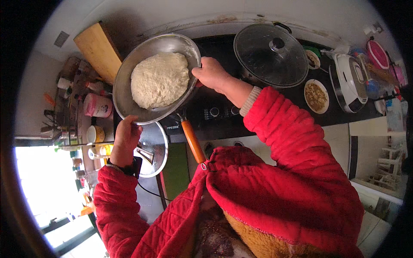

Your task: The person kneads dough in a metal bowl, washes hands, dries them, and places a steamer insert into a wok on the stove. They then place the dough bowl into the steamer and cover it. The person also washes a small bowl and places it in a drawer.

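Observation:
A steel bowl (124, 93) holds a pale lump of dough (161, 80) with a rough surface. My left hand (127, 138) grips the bowl's near rim from below left. On the opposite side, my right hand (211, 74) is closed on the right rim. The bowl is tilted towards me above the left part of the black stove (219, 98). Under it, an orange handle (192, 140) of a pan sticks out towards my body; the pan itself is mostly hidden by the bowl.
Right of the bowl stands a wide pot with a glass lid (261, 61). Beyond it are a bowl of food (316, 96), a smaller bowl (312, 59) and a white rice cooker (350, 82). A wooden board (98, 51) leans at the back left; a pan lid (155, 145) lies beside my left wrist.

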Action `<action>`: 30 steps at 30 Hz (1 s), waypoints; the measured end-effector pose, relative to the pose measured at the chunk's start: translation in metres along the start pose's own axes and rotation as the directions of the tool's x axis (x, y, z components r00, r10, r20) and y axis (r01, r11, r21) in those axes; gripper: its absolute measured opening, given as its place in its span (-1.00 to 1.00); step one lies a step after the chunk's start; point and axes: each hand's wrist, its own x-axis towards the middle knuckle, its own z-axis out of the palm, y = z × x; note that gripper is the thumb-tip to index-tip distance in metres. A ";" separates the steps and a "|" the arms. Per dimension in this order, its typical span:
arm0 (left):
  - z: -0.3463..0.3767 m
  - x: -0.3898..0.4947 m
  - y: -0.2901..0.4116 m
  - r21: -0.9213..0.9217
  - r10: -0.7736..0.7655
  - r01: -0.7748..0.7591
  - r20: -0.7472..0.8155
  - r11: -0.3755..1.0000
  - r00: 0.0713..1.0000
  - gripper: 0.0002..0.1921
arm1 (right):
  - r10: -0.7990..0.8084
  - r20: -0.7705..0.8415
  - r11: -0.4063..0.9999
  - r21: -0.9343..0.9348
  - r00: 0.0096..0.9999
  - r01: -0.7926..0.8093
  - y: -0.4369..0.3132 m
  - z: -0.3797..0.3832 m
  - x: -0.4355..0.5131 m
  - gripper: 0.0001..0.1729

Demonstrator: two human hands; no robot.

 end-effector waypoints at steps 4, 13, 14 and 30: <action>-0.002 0.034 0.017 0.308 -0.023 -0.009 0.101 0.951 0.995 -0.87 | 0.043 -0.030 0.997 0.066 0.999 -0.041 0.021 0.018 0.016 -0.71; 0.002 0.081 0.012 0.211 -0.248 0.212 0.165 0.954 0.955 -0.89 | 0.172 -0.094 0.979 0.125 0.981 -0.159 0.047 0.038 0.022 -0.69; 0.002 0.081 0.014 0.242 -0.268 0.226 0.155 0.944 0.951 -0.89 | 0.127 -0.148 0.992 0.011 0.981 -0.127 0.047 0.040 0.023 -0.66; 0.003 0.098 0.023 0.575 -0.163 0.049 0.149 0.817 0.975 -0.77 | 0.152 -0.239 0.937 -0.274 0.959 -0.217 0.051 0.050 0.029 -0.59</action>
